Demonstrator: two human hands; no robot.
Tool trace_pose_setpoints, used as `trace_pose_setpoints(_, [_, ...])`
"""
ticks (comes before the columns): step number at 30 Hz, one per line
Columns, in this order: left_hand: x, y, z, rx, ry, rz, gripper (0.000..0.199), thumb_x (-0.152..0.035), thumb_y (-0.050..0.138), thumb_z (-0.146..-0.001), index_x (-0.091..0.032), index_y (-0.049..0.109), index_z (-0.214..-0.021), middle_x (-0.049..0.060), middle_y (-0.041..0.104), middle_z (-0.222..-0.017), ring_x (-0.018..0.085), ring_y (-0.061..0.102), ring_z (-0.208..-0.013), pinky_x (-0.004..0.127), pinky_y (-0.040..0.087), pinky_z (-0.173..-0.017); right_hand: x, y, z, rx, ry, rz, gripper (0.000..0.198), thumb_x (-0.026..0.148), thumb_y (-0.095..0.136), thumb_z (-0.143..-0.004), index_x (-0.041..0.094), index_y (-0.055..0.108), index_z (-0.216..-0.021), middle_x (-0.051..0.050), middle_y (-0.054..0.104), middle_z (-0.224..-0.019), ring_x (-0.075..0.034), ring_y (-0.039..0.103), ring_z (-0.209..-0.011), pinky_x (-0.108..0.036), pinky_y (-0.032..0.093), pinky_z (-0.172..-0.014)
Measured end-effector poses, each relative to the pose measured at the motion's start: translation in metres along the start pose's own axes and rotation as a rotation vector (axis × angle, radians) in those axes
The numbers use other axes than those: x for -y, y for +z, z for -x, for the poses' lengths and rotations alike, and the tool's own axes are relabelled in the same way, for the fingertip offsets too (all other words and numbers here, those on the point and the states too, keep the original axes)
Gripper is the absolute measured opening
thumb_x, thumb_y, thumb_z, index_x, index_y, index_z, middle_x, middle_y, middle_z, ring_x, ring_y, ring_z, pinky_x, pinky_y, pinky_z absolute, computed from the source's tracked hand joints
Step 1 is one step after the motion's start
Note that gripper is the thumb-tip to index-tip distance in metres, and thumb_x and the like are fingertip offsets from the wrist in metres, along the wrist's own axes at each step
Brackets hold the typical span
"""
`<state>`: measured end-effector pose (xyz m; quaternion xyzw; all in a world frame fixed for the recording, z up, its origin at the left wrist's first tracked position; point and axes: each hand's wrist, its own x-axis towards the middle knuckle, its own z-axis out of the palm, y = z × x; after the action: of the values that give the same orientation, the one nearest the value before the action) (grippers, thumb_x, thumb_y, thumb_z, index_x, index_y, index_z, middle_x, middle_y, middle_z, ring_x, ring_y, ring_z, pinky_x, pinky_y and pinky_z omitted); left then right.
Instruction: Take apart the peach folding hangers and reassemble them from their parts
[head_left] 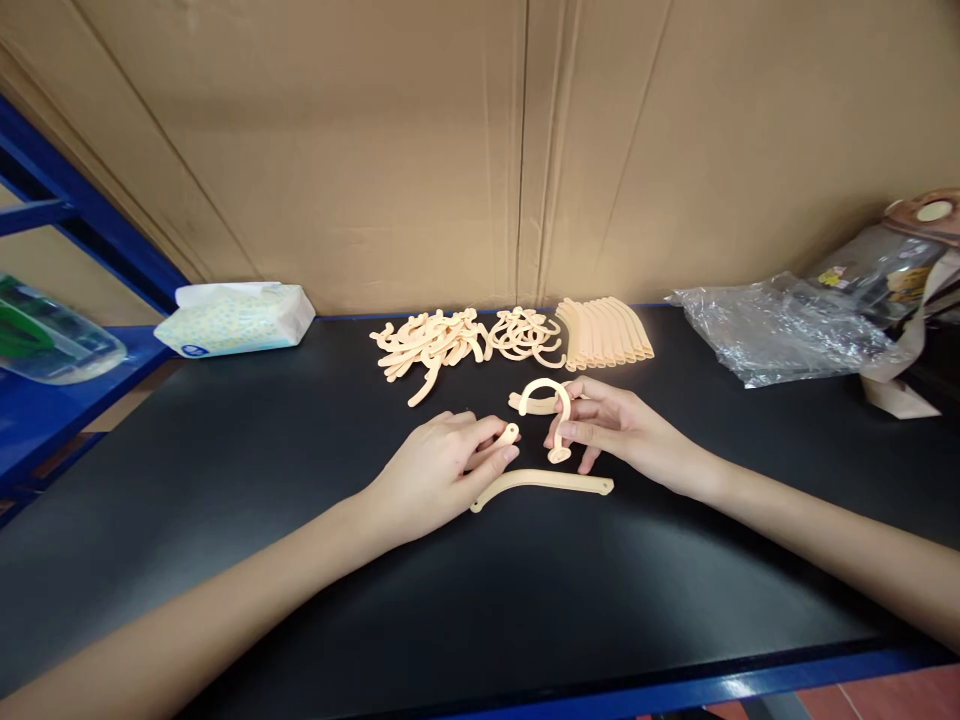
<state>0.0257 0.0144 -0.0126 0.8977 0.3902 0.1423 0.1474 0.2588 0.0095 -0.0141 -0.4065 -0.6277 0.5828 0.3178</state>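
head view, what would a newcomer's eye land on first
The peach, hook-shaped plastic piece in the right hand would likely stand out first, mid-picture above the black tabletop. Next come a neat row of beige curved plastic strips behind it and, at back right, a crumpled clear plastic bag.

Clock directions run from the hook [566, 403], which is pale peach. The strip [555, 480] at 6 is duller beige; the pile [435, 345] at 10 is peach, the row [611, 335] at 1 light tan. The desk [337, 620] is black, the cardboard [360, 150] at 12 brown, the shelf [124, 190] at 10 blue, the floor [892, 698] at 4 red. Between 9 and 10, the tissue pack [240, 320] is white, speckled pale yellow and blue.
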Motion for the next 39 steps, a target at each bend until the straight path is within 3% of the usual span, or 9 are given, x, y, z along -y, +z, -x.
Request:
trace_pose_setpoints(6, [0.0033, 0.0026, -0.0002, -0.028, 0.182, -0.078, 0.025, -0.028, 0.040, -0.097, -0.018, 0.058, -0.083, -0.001, 0.054, -0.067, 0.015, 0.049, -0.067, 0.028, 0.034, -0.064, -0.0010, -0.0006, -0.0005, -0.001, -0.009, -0.038, 0.020, 0.035, 0.061, -0.086, 0.019, 0.052, -0.093, -0.003, 0.068, -0.090, -0.015, 0.065, -0.084, -0.027, 0.053, -0.066])
trace_pose_setpoints(10, [0.0039, 0.0022, -0.0008, 0.008, 0.214, -0.055, 0.024, -0.031, 0.038, -0.100, -0.020, 0.059, -0.105, 0.000, 0.063, -0.081, 0.015, 0.051, -0.075, 0.028, 0.034, -0.068, -0.0020, -0.0017, -0.0012, -0.023, 0.003, -0.081, 0.020, 0.035, 0.064, -0.084, 0.019, 0.054, -0.090, -0.003, 0.068, -0.093, -0.014, 0.064, -0.085, -0.028, 0.053, -0.070])
trace_pose_setpoints(26, [0.0016, 0.0003, 0.0010, 0.045, 0.259, -0.044, 0.027, -0.024, 0.035, -0.098, -0.017, 0.057, -0.113, 0.003, 0.058, -0.083, 0.017, 0.047, -0.078, 0.029, 0.036, -0.071, 0.0006, -0.0008, -0.0004, -0.096, 0.067, -0.183, 0.031, 0.030, 0.072, -0.078, 0.023, 0.052, -0.100, 0.001, 0.066, -0.094, -0.012, 0.066, -0.083, -0.024, 0.055, -0.070])
trace_pose_setpoints(39, [0.0071, 0.0069, 0.0001, -0.035, 0.263, -0.144, 0.033, -0.027, 0.031, -0.102, -0.018, 0.051, -0.126, 0.004, 0.058, -0.089, 0.017, 0.048, -0.080, 0.029, 0.035, -0.068, -0.0039, -0.0015, -0.0016, -0.074, 0.053, -0.240, 0.043, 0.026, 0.072, -0.078, 0.024, 0.047, -0.113, 0.002, 0.068, -0.089, -0.013, 0.068, -0.082, -0.026, 0.056, -0.072])
